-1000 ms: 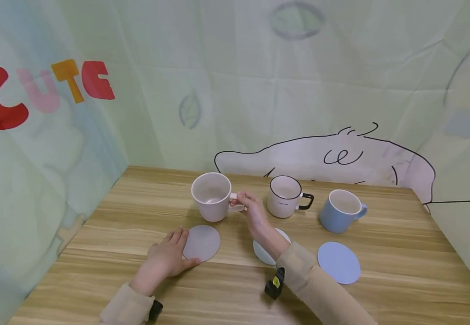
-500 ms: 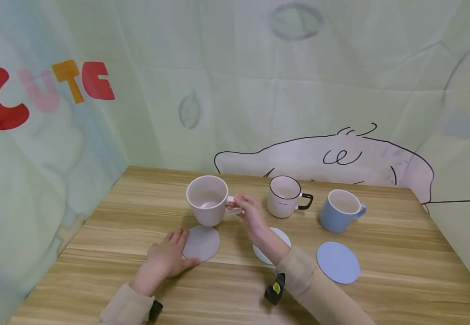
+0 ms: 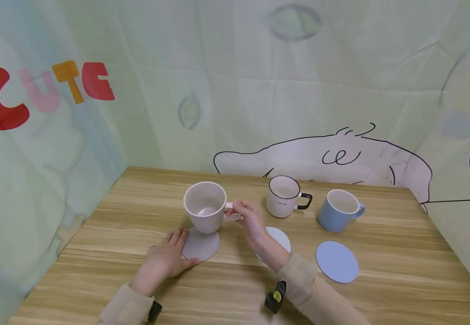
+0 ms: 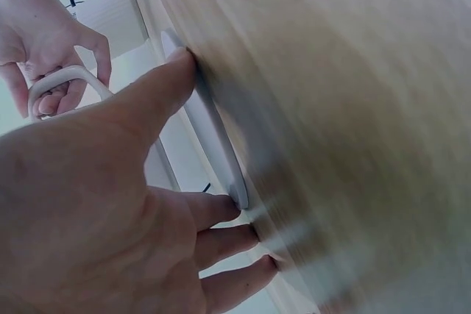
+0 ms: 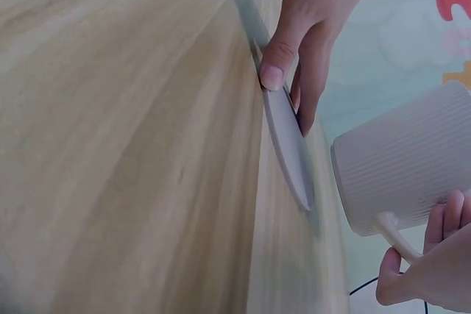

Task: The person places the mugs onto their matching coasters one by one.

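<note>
My right hand (image 3: 252, 225) grips the handle of a ribbed pale mug (image 3: 206, 222). In the right wrist view the mug (image 5: 405, 159) hangs tilted, its base apart from the tabletop. Below it in the head view lies a round grey coaster (image 3: 201, 249), its far edge hidden by the mug. My left hand (image 3: 167, 257) rests at the coaster's left side, fingers spread. The left wrist view has its thumb and a fingertip touching the rim of the coaster (image 4: 210, 130), the other fingers on the table.
Behind and right stand a white mug (image 3: 281, 203) with a black handle and a blue mug (image 3: 336, 219). A pale coaster (image 3: 277, 239), partly under my right forearm, and a blue coaster (image 3: 337, 262) lie on the wooden table (image 3: 218, 293). A printed curtain (image 3: 239, 113) hangs behind.
My right hand has brought the pale mug a little left and nearer, from behind the grey coaster to above its far edge. The left hand has stayed still.
</note>
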Tool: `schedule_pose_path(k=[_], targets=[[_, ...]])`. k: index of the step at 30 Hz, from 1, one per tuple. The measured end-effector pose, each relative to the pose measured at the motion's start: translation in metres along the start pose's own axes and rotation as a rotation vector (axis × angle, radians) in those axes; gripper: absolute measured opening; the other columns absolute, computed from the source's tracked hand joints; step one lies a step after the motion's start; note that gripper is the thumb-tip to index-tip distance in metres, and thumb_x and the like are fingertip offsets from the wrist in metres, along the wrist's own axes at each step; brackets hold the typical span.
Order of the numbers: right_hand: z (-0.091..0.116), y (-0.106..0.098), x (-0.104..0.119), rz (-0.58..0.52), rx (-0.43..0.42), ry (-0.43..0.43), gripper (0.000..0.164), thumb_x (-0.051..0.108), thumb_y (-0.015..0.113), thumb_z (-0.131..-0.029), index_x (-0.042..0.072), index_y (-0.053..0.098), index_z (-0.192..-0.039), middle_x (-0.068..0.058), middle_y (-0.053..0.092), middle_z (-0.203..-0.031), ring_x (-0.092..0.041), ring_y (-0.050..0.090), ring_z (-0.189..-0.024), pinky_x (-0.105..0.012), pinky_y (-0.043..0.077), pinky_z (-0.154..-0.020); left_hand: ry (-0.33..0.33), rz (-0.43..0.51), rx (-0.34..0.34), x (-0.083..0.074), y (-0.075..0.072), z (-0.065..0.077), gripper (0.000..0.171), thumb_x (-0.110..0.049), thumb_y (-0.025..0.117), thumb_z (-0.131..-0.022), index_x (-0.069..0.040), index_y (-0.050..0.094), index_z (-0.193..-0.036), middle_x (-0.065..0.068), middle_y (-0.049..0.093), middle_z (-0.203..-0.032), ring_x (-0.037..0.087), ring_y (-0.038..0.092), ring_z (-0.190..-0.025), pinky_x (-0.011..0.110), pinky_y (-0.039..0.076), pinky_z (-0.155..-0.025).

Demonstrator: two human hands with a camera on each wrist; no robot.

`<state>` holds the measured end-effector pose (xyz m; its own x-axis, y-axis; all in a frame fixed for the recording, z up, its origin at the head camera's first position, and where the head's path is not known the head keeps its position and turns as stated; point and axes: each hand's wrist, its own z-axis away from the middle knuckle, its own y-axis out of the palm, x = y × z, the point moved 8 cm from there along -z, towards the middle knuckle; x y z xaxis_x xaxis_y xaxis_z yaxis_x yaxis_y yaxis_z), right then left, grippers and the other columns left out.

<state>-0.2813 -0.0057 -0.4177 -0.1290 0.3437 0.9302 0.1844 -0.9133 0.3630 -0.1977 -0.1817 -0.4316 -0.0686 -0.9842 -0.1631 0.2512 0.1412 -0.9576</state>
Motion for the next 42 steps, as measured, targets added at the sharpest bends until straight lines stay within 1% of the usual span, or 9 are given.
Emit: schedule_pose_path(k=[8,14,19,24,34,42], targets=[[0.008,0.006,-0.004,-0.003,0.025,0.02,0.031,0.01,0.044,-0.098,0.018,0.056,-0.071,0.01,0.063,-0.066,-0.007,0.059,-0.078,-0.033,0.038,-0.088,-0.003,0.001,-0.007,0.0,0.0,0.001,0.09,-0.055,0.063,-0.084,0.002,0.033,-0.146,0.025,0.031,-0.153,0.043,0.033,-0.14,0.066,0.044,-0.09],[0.012,0.011,-0.005,0.001,0.056,0.031,0.033,0.009,0.042,-0.099,0.019,0.056,-0.07,0.012,0.063,-0.066,-0.007,0.058,-0.081,-0.033,0.038,-0.088,0.001,0.003,-0.032,0.001,0.0,0.001,0.089,-0.055,0.065,-0.083,0.003,0.035,-0.145,0.025,0.034,-0.151,0.042,0.035,-0.139,0.065,0.045,-0.088],[0.014,0.013,-0.007,-0.007,0.079,0.052,0.035,0.009,0.041,-0.099,0.019,0.057,-0.069,0.012,0.062,-0.066,-0.007,0.057,-0.083,-0.034,0.037,-0.089,-0.004,0.007,-0.029,0.001,0.0,0.002,0.089,-0.054,0.064,-0.084,0.004,0.035,-0.144,0.025,0.034,-0.151,0.042,0.034,-0.139,0.065,0.045,-0.09],[0.017,0.014,-0.009,0.004,0.101,0.056,0.032,0.012,0.044,-0.099,0.019,0.058,-0.071,0.011,0.063,-0.068,-0.007,0.056,-0.087,-0.034,0.037,-0.09,-0.008,0.009,-0.027,-0.001,-0.002,0.003,0.089,-0.054,0.064,-0.084,0.005,0.035,-0.144,0.025,0.032,-0.152,0.043,0.033,-0.14,0.066,0.044,-0.091],[0.023,0.015,-0.013,-0.018,0.101,0.082,0.033,0.009,0.043,-0.099,0.018,0.057,-0.071,0.011,0.063,-0.069,-0.008,0.057,-0.087,-0.034,0.04,-0.09,-0.014,0.017,-0.027,-0.001,-0.003,0.004,0.089,-0.055,0.064,-0.084,0.008,0.038,-0.142,0.026,0.033,-0.152,0.042,0.034,-0.139,0.066,0.044,-0.091],[0.026,0.014,-0.018,-0.02,0.106,0.1,0.028,0.013,0.046,-0.099,0.016,0.059,-0.073,0.01,0.063,-0.07,-0.008,0.058,-0.086,-0.035,0.04,-0.092,-0.017,0.021,-0.015,-0.001,-0.002,0.005,0.089,-0.054,0.063,-0.085,0.009,0.036,-0.142,0.026,0.033,-0.151,0.043,0.034,-0.139,0.066,0.043,-0.093]])
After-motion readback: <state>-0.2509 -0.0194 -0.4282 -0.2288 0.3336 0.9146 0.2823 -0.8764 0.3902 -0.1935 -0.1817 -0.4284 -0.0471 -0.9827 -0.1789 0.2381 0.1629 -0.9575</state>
